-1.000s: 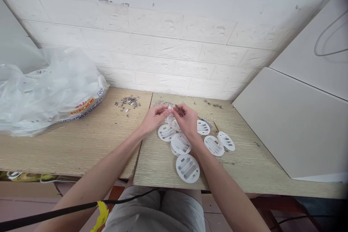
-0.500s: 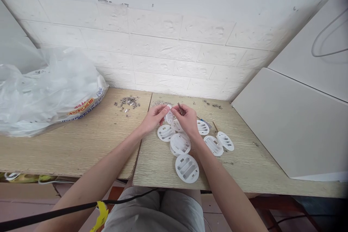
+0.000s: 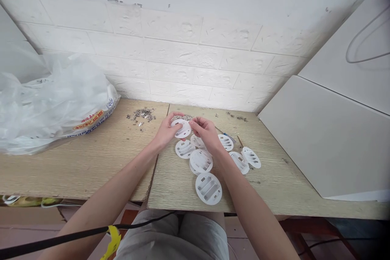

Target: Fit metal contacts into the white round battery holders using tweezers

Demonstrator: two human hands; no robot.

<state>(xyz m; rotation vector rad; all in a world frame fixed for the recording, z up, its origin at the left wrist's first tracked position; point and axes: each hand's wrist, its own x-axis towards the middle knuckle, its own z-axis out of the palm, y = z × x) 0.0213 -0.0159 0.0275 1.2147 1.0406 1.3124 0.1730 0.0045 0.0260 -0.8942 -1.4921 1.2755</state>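
Left hand [image 3: 168, 131] pinches white disc [image 3: 184, 131] at its edge, right hand [image 3: 204, 131] fingers curled, contents unclear; loose edge grip could let disc slip.

Pale brick-patterned wall [image 3: 170, 57] behind, chipped higher up; wood-grain desk [image 3: 118, 162] below, split by a seam; large whitish panel [image 3: 332, 138] leaning in from the right; pinkish floor [image 3: 18, 233] underneath; soft, even light.
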